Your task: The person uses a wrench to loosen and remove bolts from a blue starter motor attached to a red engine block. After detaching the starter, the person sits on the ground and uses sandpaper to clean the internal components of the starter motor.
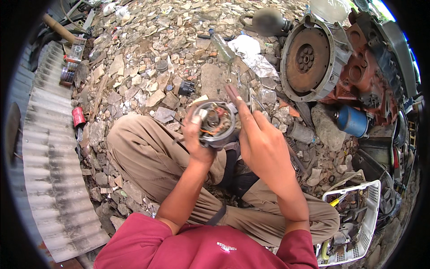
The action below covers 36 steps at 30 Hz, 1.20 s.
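Note:
My left hand (195,140) is closed around the side of a round metal ignition distributor (216,122), held above my lap. Its open top faces up and shows wires, one of them orange, and small inner parts. Close against its right side is my right hand (262,139), fingers stretched forward past the rim with dark, slightly blurred tips. I see nothing held in it, though its palm side is hidden. On the stones ahead lies a black distributor cap (186,88). Beyond my right fingertips are a wrench (229,74) and another wrench (238,80).
A large bell housing with a rusty flywheel (307,60) and a red engine block (363,67) stand at right, near a blue canister (352,121). A white basket (375,201) of tools sits by my right knee. Corrugated sheeting (53,157) lies at left, beside a red can (78,116).

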Each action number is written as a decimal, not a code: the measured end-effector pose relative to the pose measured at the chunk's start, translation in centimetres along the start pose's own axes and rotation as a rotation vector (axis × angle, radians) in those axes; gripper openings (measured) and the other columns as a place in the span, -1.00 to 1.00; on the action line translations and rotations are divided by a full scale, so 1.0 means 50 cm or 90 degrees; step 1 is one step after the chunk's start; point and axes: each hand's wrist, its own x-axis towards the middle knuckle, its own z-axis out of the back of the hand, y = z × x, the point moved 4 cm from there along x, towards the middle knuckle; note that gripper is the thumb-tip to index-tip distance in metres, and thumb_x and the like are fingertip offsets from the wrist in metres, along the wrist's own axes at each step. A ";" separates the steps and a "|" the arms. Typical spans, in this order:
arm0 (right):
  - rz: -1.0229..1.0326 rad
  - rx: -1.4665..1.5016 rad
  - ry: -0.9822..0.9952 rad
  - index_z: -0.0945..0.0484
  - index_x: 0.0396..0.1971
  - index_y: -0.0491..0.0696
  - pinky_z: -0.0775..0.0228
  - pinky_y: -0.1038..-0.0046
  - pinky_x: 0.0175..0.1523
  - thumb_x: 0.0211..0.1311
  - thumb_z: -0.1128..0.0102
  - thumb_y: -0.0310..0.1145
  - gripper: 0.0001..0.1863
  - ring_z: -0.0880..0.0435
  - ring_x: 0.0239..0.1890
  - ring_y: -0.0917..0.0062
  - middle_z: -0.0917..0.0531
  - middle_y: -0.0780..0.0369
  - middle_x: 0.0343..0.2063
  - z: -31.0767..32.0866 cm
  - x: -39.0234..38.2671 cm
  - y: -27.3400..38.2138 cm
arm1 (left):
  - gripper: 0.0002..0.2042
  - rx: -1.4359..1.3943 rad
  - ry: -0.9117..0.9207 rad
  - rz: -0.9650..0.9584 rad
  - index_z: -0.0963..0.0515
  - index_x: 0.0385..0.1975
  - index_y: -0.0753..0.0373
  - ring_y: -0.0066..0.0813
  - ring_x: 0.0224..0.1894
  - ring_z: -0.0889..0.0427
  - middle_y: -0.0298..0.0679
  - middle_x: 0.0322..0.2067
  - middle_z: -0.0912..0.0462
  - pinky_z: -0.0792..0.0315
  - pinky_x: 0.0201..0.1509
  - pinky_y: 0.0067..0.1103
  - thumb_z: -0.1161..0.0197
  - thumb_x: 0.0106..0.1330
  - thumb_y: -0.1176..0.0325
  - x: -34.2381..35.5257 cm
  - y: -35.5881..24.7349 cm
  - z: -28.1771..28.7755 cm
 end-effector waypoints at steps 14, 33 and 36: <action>0.011 0.010 0.042 -0.30 0.25 -0.26 -0.49 0.30 -0.32 0.03 -0.11 -0.58 -0.34 -0.60 -0.48 0.25 -0.46 0.11 -0.46 0.007 -0.014 0.008 | -0.45 -0.168 -0.002 0.106 -0.43 0.01 0.49 -0.34 -0.17 -0.64 -0.06 -0.21 -0.64 -0.51 -0.05 -0.49 0.03 0.23 0.08 0.012 0.002 0.013; -0.025 0.025 0.038 -0.29 0.26 -0.24 -0.51 0.29 -0.30 0.03 -0.10 -0.59 -0.33 -0.63 -0.42 0.22 -0.48 0.09 -0.43 0.006 -0.006 -0.003 | -0.49 -0.201 -0.024 0.094 -0.46 -0.04 0.48 -0.32 -0.14 -0.65 -0.04 -0.21 -0.63 -0.52 0.01 -0.48 0.04 0.26 0.10 -0.010 0.007 -0.009; -0.042 0.042 0.049 -0.27 0.26 -0.24 -0.51 0.26 -0.27 0.06 -0.08 -0.58 -0.34 -0.63 -0.41 0.19 -0.48 0.08 -0.42 0.004 -0.002 -0.013 | -0.49 -0.041 0.005 0.029 -0.47 -0.07 0.49 -0.35 -0.15 -0.64 -0.06 -0.21 -0.63 -0.51 -0.03 -0.49 0.04 0.25 0.10 0.003 0.003 -0.011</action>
